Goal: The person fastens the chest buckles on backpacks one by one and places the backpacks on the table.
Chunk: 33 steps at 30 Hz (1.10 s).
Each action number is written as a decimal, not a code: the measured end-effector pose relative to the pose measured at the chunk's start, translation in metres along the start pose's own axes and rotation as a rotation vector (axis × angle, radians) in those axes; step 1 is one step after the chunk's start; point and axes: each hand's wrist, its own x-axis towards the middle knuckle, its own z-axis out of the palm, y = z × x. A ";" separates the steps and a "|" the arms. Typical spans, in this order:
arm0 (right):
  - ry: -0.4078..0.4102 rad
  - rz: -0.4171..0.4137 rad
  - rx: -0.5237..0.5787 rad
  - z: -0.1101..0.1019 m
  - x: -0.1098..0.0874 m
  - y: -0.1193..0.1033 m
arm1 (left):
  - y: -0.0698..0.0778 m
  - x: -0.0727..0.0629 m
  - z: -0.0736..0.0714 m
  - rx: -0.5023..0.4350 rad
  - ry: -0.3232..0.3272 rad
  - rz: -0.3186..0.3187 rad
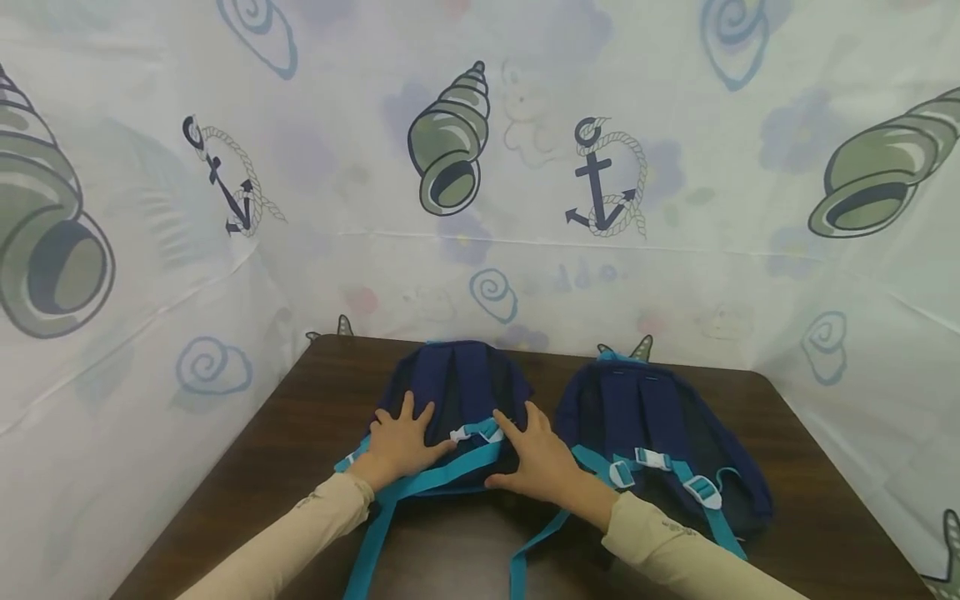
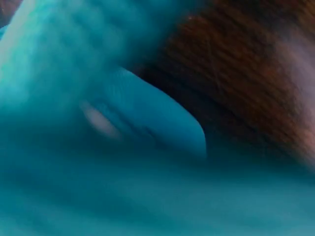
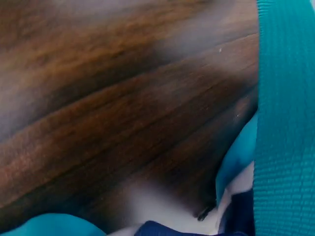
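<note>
Two navy backpacks with turquoise straps lie side by side on a brown wooden table, their strap sides up. On the lower left part of the left backpack (image 1: 472, 371) rests my left hand (image 1: 401, 446), fingers spread. My right hand (image 1: 542, 457) is at that backpack's right side, fingers straight and apart, thumb toward the left hand. A turquoise strap (image 1: 450, 473) crosses between the hands. Close-up turquoise webbing (image 2: 98, 54) fills much of the left wrist view. In the right wrist view, a turquoise strap (image 3: 285, 123) runs down the right edge.
The right backpack (image 1: 678, 417) lies just beyond my right forearm, with white buckles (image 1: 652, 458) on its straps. Loose strap ends (image 1: 367, 550) trail toward the near side of the table (image 1: 247, 467). A white cloth (image 1: 337, 167) printed with shells and anchors encloses the table.
</note>
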 end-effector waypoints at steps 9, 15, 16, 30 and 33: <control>0.001 -0.217 -0.186 -0.006 0.005 0.005 | 0.006 0.003 -0.002 0.032 0.015 -0.004; -0.057 -0.186 -0.155 -0.004 0.008 0.009 | 0.010 0.001 -0.007 0.037 0.021 -0.003; -0.069 -0.189 -0.147 -0.005 0.009 0.010 | 0.010 0.000 -0.010 0.031 0.019 -0.005; -0.281 -0.220 0.105 -0.051 0.025 0.007 | -0.054 -0.017 -0.052 -0.171 0.150 0.071; -0.185 -0.246 0.083 -0.044 0.033 0.001 | -0.068 -0.023 -0.053 -0.220 0.075 0.089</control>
